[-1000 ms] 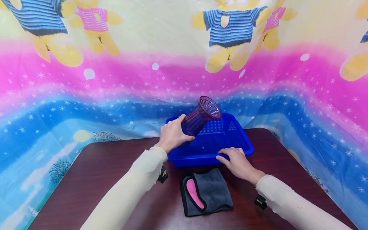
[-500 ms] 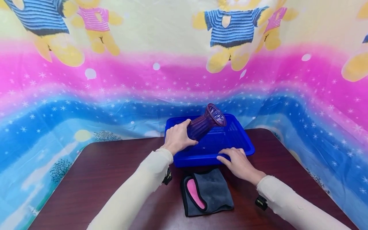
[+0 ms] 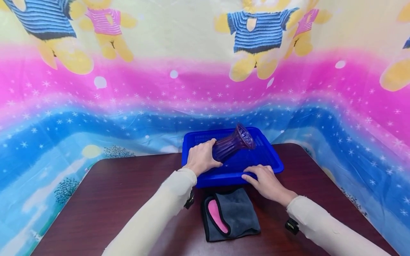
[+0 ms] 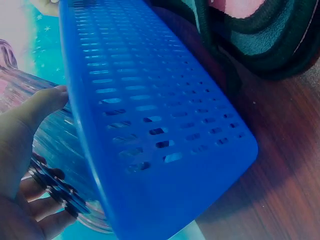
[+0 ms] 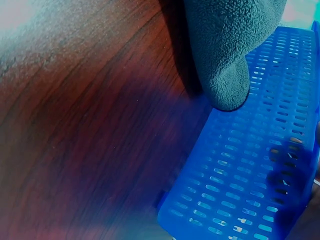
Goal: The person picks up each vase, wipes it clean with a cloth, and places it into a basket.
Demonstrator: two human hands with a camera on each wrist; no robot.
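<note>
In the head view my left hand (image 3: 202,156) grips a purple ribbed glass vase (image 3: 229,144) around its lower part. The vase lies tilted within the blue plastic basket (image 3: 237,180), its flared mouth toward the far right. Seen from the left wrist, thumb and fingers wrap the clear-looking vase (image 4: 60,132) behind the slotted basket wall (image 4: 165,120). My right hand (image 3: 267,181) holds the basket's near rim at the right, fingers over the edge and thumb outside. In the right wrist view only bits of that hand show at the right edge.
A folded grey cloth (image 3: 238,213) with black edging and a pink patch lies in front of the basket. The dark reddish wooden table (image 3: 134,188) carries both. A printed curtain (image 3: 153,89) hangs close behind and at the sides.
My left hand has lowered the vase into the basket, moving slightly right and down, and the vase leans flatter than before. The right hand keeps its place on the rim.
</note>
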